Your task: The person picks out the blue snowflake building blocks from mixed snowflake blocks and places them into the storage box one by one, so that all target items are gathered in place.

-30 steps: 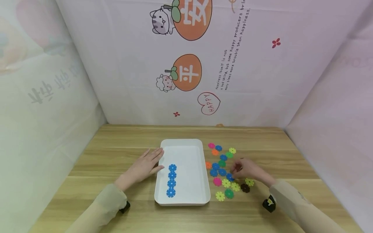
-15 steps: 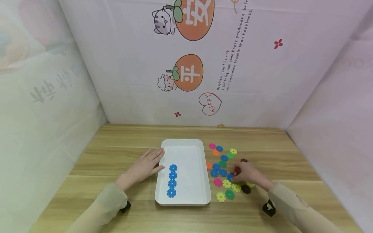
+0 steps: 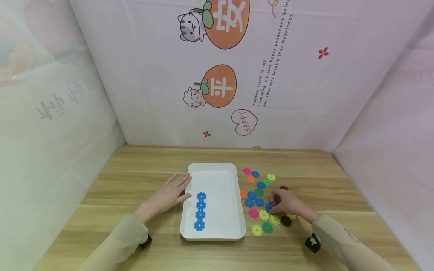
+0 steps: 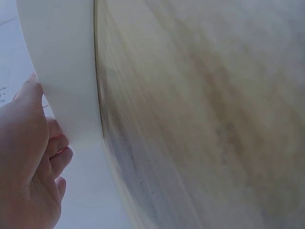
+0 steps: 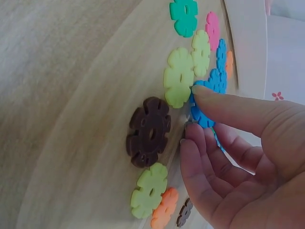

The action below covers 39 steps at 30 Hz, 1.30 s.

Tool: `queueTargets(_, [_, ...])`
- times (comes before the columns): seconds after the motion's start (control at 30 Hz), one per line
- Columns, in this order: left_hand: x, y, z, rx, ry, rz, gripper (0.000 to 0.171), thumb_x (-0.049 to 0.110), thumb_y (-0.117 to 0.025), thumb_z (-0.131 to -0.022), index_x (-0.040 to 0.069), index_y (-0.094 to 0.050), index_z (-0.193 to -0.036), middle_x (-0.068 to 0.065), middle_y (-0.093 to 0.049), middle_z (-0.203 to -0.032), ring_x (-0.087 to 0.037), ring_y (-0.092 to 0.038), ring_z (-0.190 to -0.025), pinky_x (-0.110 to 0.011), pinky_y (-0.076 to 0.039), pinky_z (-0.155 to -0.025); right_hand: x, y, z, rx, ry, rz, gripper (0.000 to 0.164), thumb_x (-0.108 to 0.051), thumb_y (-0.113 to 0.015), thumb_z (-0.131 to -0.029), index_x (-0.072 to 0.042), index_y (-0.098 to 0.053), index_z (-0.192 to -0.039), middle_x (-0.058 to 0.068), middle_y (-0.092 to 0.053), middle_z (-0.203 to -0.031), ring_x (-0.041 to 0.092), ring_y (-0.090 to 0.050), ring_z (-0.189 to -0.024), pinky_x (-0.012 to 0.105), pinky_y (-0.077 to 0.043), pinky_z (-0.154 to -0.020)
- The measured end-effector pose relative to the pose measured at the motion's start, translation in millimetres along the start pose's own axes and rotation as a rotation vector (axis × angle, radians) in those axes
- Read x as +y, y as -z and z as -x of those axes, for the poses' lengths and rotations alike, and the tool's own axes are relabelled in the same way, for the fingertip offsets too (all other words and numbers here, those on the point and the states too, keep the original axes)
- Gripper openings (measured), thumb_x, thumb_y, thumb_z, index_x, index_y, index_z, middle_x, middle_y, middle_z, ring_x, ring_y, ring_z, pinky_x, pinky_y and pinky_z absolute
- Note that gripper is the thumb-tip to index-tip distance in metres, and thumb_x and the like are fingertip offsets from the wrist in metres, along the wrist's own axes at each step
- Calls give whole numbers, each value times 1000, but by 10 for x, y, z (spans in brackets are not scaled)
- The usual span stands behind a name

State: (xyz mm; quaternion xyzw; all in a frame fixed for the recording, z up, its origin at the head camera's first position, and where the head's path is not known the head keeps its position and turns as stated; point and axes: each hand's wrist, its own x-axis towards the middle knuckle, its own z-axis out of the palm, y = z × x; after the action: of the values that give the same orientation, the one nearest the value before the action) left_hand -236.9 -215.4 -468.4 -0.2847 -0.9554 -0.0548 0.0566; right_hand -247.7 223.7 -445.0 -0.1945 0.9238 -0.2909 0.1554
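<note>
My left hand (image 3: 167, 196) rests against the left rim of a white tray (image 3: 241, 222), fingers fairly straight; in the left wrist view the thumb is at the tray wall (image 4: 62, 57). Inside the tray, several blue snowflake discs (image 3: 200, 214) lie in a column along the left side. To the right of the tray, my right hand (image 3: 288, 201) pinches a blue snowflake disc (image 5: 202, 117) low over the table. Its thumb lies on the disc, the other fingers are curled below. Beside that hand are a brown disc (image 5: 150, 133) and a yellow-green disc (image 5: 178, 78).
Loose snowflake discs are scattered right of the tray, among them pink (image 3: 253, 213), green (image 3: 267, 227), orange (image 3: 251, 178) and more blue (image 3: 251, 195). Printed cloth walls (image 3: 162, 124) enclose the wooden table (image 3: 152, 162) at the back and sides.
The right hand, with its blue disc, has shifted very slightly to the right. My left hand stays at the tray rim. The whole head view has drifted a little.
</note>
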Motion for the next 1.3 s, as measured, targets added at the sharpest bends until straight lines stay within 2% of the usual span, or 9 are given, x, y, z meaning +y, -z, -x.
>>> queueTargets(0.33, [11, 1, -1, 3, 6, 14, 68, 45, -49, -102, 2, -35, -153, -15, -33, -161, -32, -33, -150, -56, -25, -123, 6, 143, -7, -35, 22, -93, 13, -8, -71, -87, 1, -63, -93, 9, -65, -87, 13, -55, -77, 21, -49, -62])
queueTargets(0.67, [3, -4, 16, 16, 6, 8, 68, 45, -49, -102, 2, -35, -153, -16, -35, -160, -31, -34, -149, -56, -25, -123, -283, 291, -264, -50, 17, -142, 13, -9, -67, -92, 1, -62, -99, 9, -62, -89, 17, -53, -73, 27, -49, -59])
queueTargets(0.87, [25, 0, 15, 9, 8, 16, 68, 44, -50, -102, 2, -35, -153, -16, -35, -160, -32, -34, -149, -56, -25, -123, -510, 247, -469, -55, 18, -136, 13, -11, -70, -90, -3, -63, -97, 7, -64, -88, 18, -58, -74, 35, -54, -67])
queueTargets(1.03, [35, -3, 10, -1, 14, 26, 67, 44, -50, -102, 2, -35, -153, -16, -34, -160, -32, -33, -149, -56, -25, -123, -694, 183, -646, -75, 33, -178, 15, -11, -68, -92, 0, -61, -99, 12, -65, -93, 20, -63, -77, 42, -58, -75])
queueTargets(1.2, [9, -23, 17, 9, 12, 23, 68, 45, -49, -102, 2, -34, -153, -16, -33, -161, -32, -34, -149, -56, -25, -123, -870, 51, -891, -69, 53, -128, 13, -12, -70, -91, -1, -64, -96, 8, -66, -87, 18, -61, -73, 33, -56, -67])
queueTargets(1.3, [-1, -26, 17, 17, 8, 19, 68, 45, -48, -102, 3, -34, -153, -15, -33, -161, -31, -34, -149, -56, -25, -123, -971, -35, -1018, -91, 58, -113, 11, -11, -69, -91, -2, -64, -95, 7, -66, -85, 15, -60, -72, 28, -56, -68])
